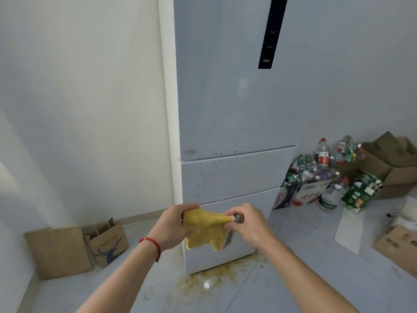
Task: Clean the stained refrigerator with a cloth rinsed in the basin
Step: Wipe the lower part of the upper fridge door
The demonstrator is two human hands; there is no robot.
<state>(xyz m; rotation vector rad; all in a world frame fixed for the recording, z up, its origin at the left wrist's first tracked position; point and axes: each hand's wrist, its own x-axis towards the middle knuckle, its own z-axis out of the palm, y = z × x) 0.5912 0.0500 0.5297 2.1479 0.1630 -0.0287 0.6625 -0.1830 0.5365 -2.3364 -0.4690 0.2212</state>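
You hold the yellow cloth (206,229) stretched before the refrigerator (230,172)'s lower drawer; left hand (173,227) grips one corner, right hand (246,224) pinches the other; soft, limp, probably damp; keep hold at corners.

Seen from my remote monitor: two bare forearms are reaching into view from the bottom edge, neither one wearing a sleeve anywhere the camera is showing. The left hand (172,227) is wearing a thin red string bracelet (151,243) looped round the wrist, its cord showing a small knot or bead near the top and a short loose end trailing down the outer side. The right hand (248,224) and its wrist are wearing nothing I am able to make out: no watch, ring or glove showing.
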